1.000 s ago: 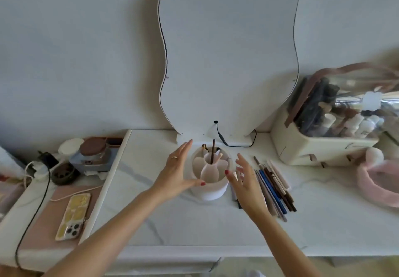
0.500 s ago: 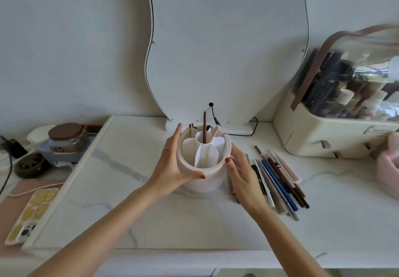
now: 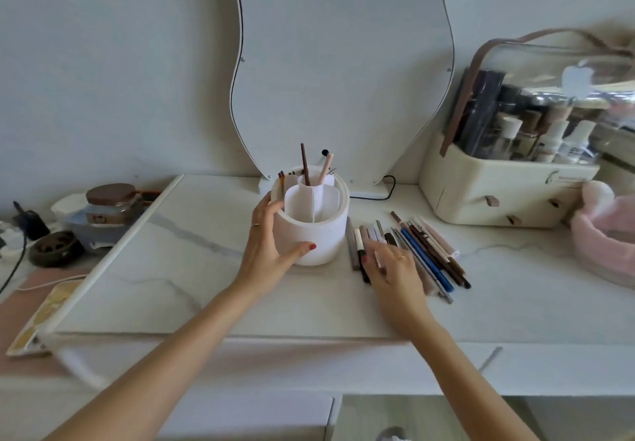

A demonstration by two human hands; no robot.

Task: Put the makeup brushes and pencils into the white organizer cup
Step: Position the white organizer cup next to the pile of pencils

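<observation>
The white organizer cup (image 3: 321,234) stands on the marble tabletop, split inside into compartments. A dark brown pencil (image 3: 304,164), a pale brush handle (image 3: 325,166) and some short orange-tipped sticks (image 3: 281,179) stand in its back compartments. My left hand (image 3: 269,246) grips the cup's left side, thumb on the front wall. To the cup's right lies a row of several brushes and pencils (image 3: 429,251), among them a blue pencil (image 3: 426,260). My right hand (image 3: 391,268) rests flat on the left part of that row, fingers spread, holding nothing that I can see.
A wavy-edged mirror (image 3: 340,72) leans on the wall behind the cup, its black cable (image 3: 388,189) at the base. A cream cosmetics case (image 3: 508,196) stands at the right with a pink headband (image 3: 604,244) beside it. Jars and a phone (image 3: 44,317) lie on the lower left shelf.
My right hand has left the cup's right side and dropped onto the row of pencils. My left hand has stayed on the cup. The view has moved closer.
</observation>
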